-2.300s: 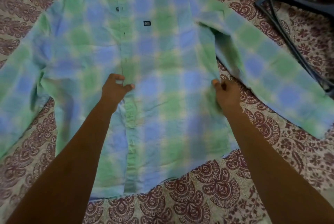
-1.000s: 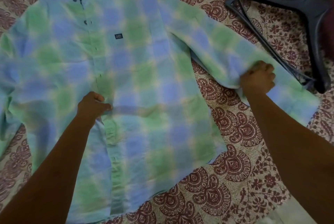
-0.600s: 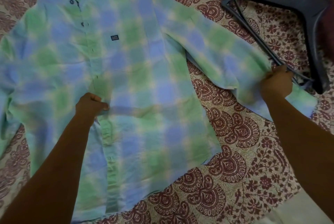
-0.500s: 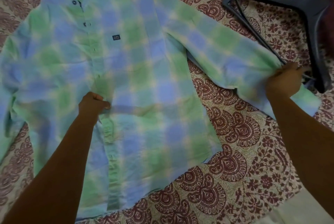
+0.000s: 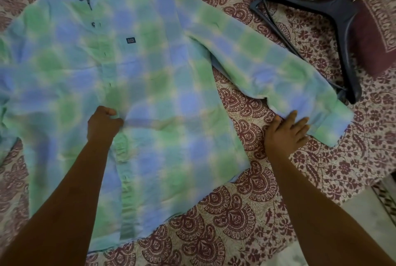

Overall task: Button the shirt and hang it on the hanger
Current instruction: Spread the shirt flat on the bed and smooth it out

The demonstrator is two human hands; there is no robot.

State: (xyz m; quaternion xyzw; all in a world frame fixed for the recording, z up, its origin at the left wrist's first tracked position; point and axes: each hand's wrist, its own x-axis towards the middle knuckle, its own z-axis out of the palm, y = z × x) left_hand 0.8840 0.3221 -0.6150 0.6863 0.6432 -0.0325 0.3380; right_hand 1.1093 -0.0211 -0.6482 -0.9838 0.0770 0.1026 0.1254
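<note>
Across the printed bedspread [image 5: 246, 212]: shirt [image 5: 162, 85] spread flat, front up, one sleeve reaching toward the hanger [image 5: 342, 19], cuff end just over its lower bar. Buttoning seemingly partway at best: two dark buttons showing near the collar, lower front apparently loose; hanging not yet begun. Left grip [image 5: 104, 125] curled, pinching the front strip at mid-chest. Right grip [image 5: 286, 131] flat, fingers spread, touching the sleeve's edge, holding nothing. Soft green-and-blue checks, lightly creased.

Soft, even, rather dim light leaves only faint shadows under the edges of the shirt [image 5: 162, 85]. Its checks look smeared with blur, and the wide lens bends the bedspread [image 5: 246, 212] pattern toward the corners.
</note>
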